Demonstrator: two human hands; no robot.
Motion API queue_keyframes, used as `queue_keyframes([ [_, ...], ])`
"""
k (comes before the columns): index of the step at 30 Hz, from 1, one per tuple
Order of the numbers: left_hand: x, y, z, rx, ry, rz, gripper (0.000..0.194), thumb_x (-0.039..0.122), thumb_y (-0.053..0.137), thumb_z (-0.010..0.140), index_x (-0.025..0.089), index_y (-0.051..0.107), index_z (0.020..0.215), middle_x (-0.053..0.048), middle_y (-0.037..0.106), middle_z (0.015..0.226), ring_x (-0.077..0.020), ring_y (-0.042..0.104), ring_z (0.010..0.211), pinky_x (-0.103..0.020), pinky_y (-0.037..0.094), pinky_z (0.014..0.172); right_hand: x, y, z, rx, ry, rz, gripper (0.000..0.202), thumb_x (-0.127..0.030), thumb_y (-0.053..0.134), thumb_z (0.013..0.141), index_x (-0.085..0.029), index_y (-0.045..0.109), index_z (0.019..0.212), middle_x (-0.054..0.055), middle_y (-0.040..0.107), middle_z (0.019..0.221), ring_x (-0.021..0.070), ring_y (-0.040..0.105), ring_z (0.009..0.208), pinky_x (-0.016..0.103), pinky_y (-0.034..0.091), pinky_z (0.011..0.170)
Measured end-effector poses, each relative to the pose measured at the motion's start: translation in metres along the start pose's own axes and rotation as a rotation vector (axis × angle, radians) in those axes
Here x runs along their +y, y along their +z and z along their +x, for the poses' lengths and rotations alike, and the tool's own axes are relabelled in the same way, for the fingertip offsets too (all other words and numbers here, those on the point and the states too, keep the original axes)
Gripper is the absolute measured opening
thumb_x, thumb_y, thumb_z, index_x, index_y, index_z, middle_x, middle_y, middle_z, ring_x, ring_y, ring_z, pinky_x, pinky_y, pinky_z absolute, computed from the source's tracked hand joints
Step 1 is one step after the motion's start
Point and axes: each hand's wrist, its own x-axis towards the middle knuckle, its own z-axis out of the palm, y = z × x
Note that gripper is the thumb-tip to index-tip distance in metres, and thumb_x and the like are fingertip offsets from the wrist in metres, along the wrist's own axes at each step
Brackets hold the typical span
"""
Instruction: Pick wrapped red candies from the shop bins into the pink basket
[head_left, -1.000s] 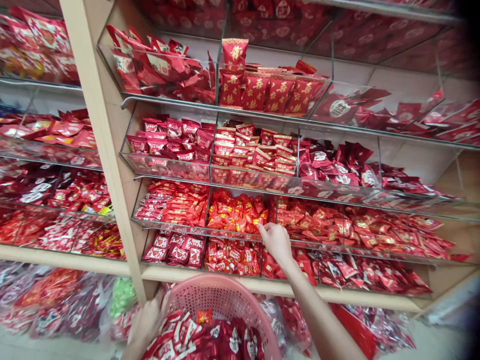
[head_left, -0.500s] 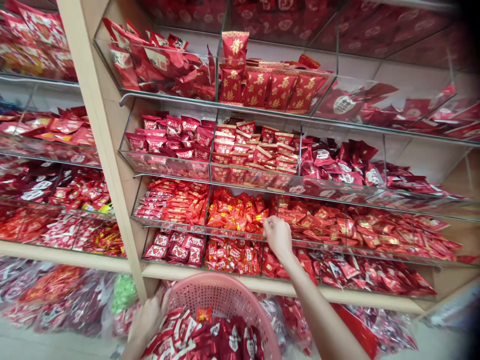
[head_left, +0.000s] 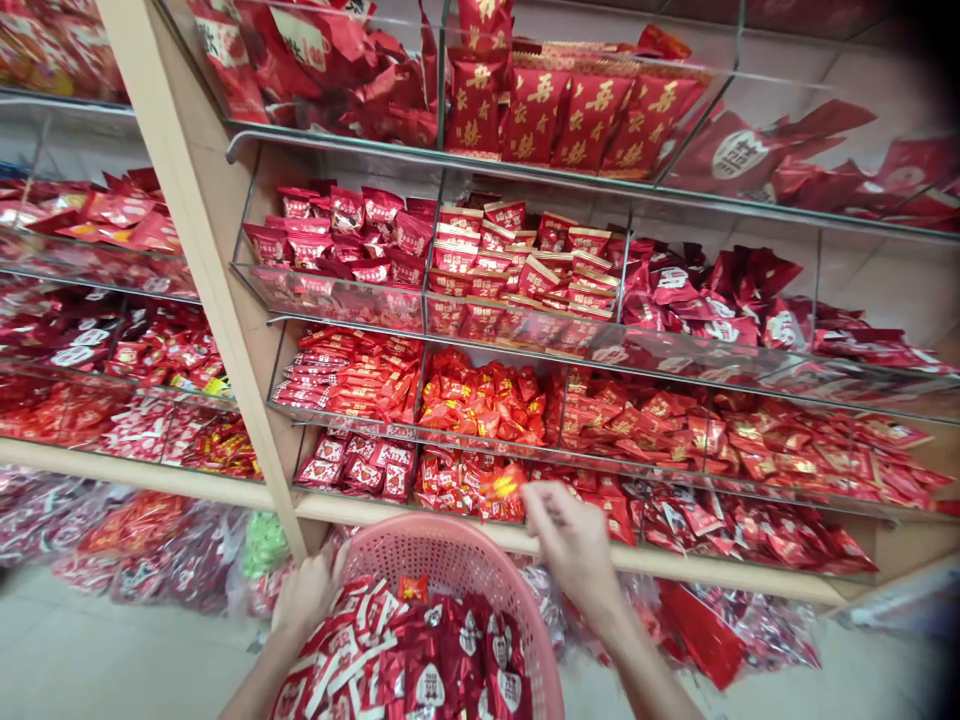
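Observation:
My left hand (head_left: 311, 585) is closed on the rim of a pink plastic basket (head_left: 517, 590) with a perforated wall. Inside lie many red and dark red candy packets (head_left: 427, 665), and one small orange-red candy (head_left: 413, 588) rests at the far side. Just right of the basket's far rim, my right hand (head_left: 566, 530) pinches a wrapped orange-red candy (head_left: 506, 482) with yellow print. Behind it is the shelf compartment of similar orange-red candies (head_left: 480, 400).
Shelves with clear fronts (head_left: 517, 338) hold red packets in divided compartments. A wooden upright (head_left: 191, 240) separates them from another rack at left. Plastic bags of sweets (head_left: 180, 560) lie on the tiled floor (head_left: 165, 660) under the bottom ledge (head_left: 367, 510).
My right hand has drawn back and down from the orange-red candy compartment, now with a candy in its fingers. My left hand stays on the basket rim. The view has tilted lower.

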Motion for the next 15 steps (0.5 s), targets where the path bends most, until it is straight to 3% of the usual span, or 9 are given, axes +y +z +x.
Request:
queue_keyframes([
  [2,0.001,-0.001,0.0,0.011,0.0,-0.014,0.044,0.041,0.018,0.089,0.017,0.053,0.103,-0.013,0.068,0.084,-0.0251,0.065,0.081,-0.033,0.045,0.068,0.013,0.032,-0.02,-0.202,0.006,-0.01,0.028,-0.033,0.037,0.09,-0.018,0.057,0.077,-0.003,0.053,0.054,0.0091,0.05,0.047,0.019,0.035,0.05],
  [7,0.002,-0.001,-0.001,0.03,-0.005,-0.029,0.044,0.042,0.016,0.089,0.018,0.052,0.098,-0.012,0.068,0.081,-0.027,0.065,0.079,-0.034,0.045,0.066,0.054,0.109,-0.041,-0.527,0.055,-0.3,0.029,-0.026,0.035,0.088,-0.018,0.058,0.072,0.003,0.062,0.066,0.014,0.057,0.061,0.023,0.036,0.057],
  [11,0.001,-0.001,-0.001,0.036,-0.015,-0.033,0.045,0.043,0.016,0.089,0.018,0.052,0.098,-0.012,0.068,0.081,-0.0268,0.066,0.078,-0.035,0.045,0.066,0.074,0.141,-0.031,-0.777,0.052,-0.367,0.023,-0.021,0.04,0.084,-0.016,0.061,0.076,0.007,0.065,0.076,0.0185,0.059,0.073,0.026,0.038,0.064],
  [15,0.002,-0.003,-0.003,0.032,-0.025,-0.03,0.046,0.042,0.016,0.089,0.017,0.053,0.1,-0.013,0.068,0.083,-0.026,0.065,0.079,-0.034,0.045,0.067,0.09,0.159,-0.021,-0.808,0.11,-0.326,0.014,-0.015,0.049,0.076,-0.015,0.061,0.068,0.006,0.063,0.071,0.0196,0.058,0.073,0.027,0.038,0.065],
])
